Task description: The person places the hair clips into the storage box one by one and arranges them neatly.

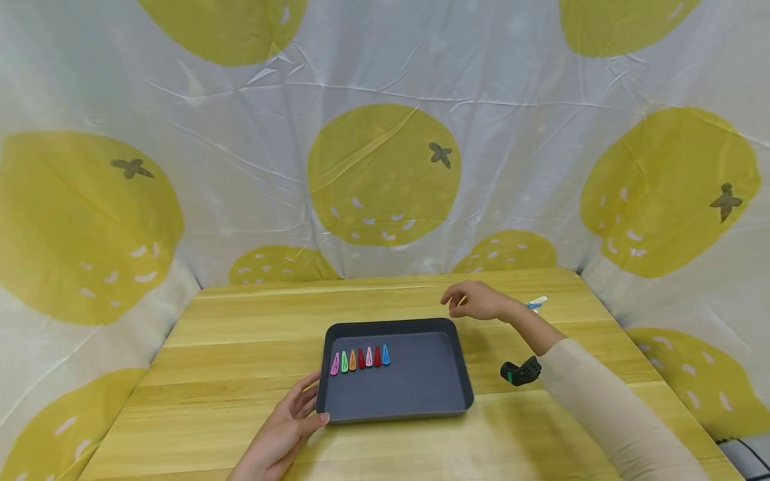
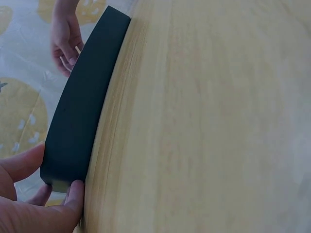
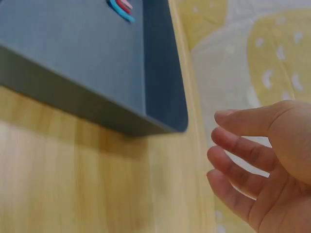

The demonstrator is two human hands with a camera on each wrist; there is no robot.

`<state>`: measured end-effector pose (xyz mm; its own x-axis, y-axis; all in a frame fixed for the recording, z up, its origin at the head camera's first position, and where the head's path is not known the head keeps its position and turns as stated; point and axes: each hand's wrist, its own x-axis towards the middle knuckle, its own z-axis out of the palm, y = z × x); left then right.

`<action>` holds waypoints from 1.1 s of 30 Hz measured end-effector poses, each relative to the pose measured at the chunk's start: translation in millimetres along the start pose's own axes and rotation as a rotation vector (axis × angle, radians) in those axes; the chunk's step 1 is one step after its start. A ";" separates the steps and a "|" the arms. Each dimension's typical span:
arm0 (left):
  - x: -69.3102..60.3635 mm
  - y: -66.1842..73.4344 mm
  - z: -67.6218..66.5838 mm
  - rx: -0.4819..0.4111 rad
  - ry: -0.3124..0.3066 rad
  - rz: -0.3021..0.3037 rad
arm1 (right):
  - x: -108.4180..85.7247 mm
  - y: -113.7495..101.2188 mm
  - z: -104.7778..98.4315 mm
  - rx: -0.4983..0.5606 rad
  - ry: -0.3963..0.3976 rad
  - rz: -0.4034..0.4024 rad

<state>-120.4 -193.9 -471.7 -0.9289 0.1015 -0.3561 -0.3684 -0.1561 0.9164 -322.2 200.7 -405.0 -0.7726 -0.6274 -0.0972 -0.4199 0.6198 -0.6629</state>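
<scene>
Watching from my remote post, I see the left hand (image 1: 287,424) gripping a dark gray tray (image 1: 415,384) at its eight-o'clock corner, thumb at the rim, as the tray sits on the wood-grain counter (image 1: 240,347). Inside, toward the tray's ten o'clock, seven hair clips (image 1: 361,359) lie in a row — magenta, green, orange, red, pale pink, red and blue. I have the right hand (image 1: 478,300) just past the two-o'clock corner, empty, fingers loosely bent. At that hand's three o'clock lie white and blue clips (image 1: 533,306), partly hidden — and at the tray's three o'clock, a black device (image 1: 521,371) beside the sleeve (image 1: 607,407).
</scene>
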 end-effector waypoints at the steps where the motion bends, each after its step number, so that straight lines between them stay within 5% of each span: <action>1: 0.2 0.2 -0.1 0.004 0.002 -0.001 | -1.3 4.0 -1.8 0.007 0.006 0.007; 9: 0.3 0.7 0.7 0.022 0.009 0.001 | -19.9 40.3 -24.2 0.053 0.065 0.033; 16: 0.8 0.7 2.6 0.018 -0.002 0.014 | -46.4 77.2 -41.5 0.067 0.109 0.135; 33: -2.6 -2.0 -0.8 0.021 -0.004 0.009 | -80.3 117.6 -43.8 0.059 0.188 0.219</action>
<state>-117.2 -194.7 -472.8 -0.9319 0.1041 -0.3475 -0.3595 -0.1360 0.9232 -330.4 344.6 -442.6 -0.9187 -0.3800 -0.1077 -0.2090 0.6992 -0.6837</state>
